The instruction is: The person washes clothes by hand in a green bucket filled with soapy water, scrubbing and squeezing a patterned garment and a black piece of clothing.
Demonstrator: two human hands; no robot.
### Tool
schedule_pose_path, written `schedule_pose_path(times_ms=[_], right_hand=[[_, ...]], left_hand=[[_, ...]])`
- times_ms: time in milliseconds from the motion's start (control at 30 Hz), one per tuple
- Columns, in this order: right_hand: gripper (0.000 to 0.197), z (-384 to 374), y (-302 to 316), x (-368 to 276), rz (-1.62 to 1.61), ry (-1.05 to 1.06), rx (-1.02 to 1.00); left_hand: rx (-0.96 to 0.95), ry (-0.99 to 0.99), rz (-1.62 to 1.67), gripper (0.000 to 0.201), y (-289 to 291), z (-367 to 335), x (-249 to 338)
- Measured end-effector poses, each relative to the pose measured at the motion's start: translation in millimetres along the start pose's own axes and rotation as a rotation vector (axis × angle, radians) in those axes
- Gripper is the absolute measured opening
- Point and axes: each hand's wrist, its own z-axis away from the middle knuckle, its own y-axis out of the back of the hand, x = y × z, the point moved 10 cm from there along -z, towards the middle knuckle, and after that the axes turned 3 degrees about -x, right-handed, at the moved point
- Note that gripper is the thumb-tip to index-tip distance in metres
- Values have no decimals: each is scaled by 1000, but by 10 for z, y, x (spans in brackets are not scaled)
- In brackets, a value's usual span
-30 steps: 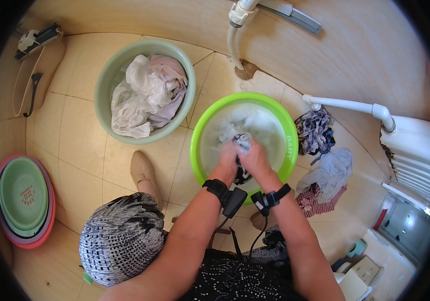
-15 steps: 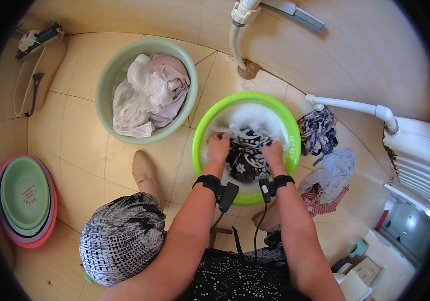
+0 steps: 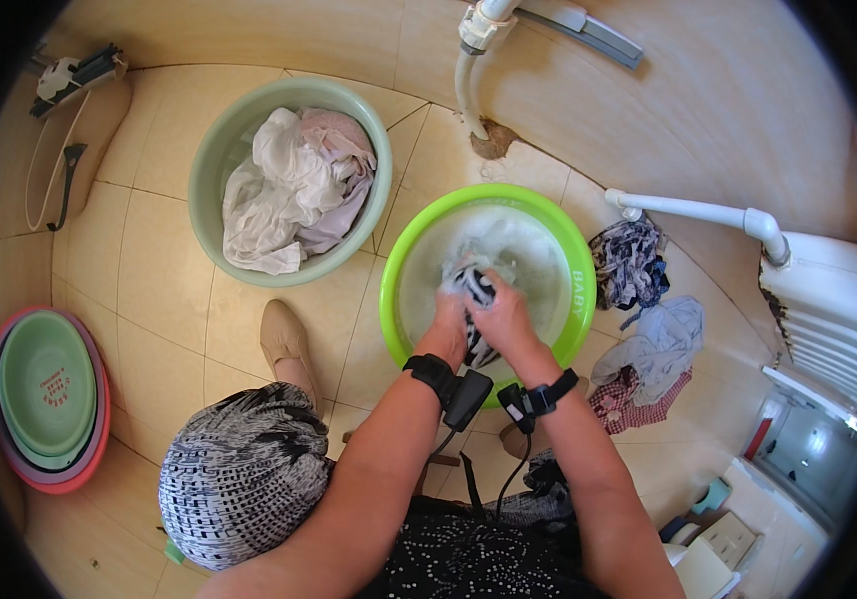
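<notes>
Inside the bright green basin, soapy water with white suds surrounds a bunched black-and-white patterned cloth. My left hand is closed around the cloth's left side. Gripping it from the right, my right hand almost meets the left one, and its fingers wrap over the top of the bundle. Part of the cloth hangs below, between my wrists. Each wrist wears a black strap with a small box and a cable. What lies under the suds cannot be made out.
A pale green tub of white and pink laundry stands at upper left. Dark patterned cloth, a light blue garment and red checked cloth lie right of the basin. Stacked basins sit far left; a white radiator is at right.
The cloth was spread out across the water between my separated hands. Now my hands have come together and the cloth is gathered into a tight bundle between them.
</notes>
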Motion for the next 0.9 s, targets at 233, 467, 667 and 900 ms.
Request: schedule_pose_path(times_ms=[233, 467, 667, 900], right_hand=[[60, -129, 272, 1666, -56, -383, -12], [61, -111, -46, 1275, 233, -167, 20], [55, -112, -201, 1020, -558, -305, -222], [31, 248, -56, -492, -52, 271, -314]], left_hand=[[-60, 24, -96, 40, -44, -90, 255], [359, -71, -978, 56, 834, -170, 320], [128, -74, -109, 32, 398, -106, 180], [52, -208, -35, 32, 5, 64, 292]])
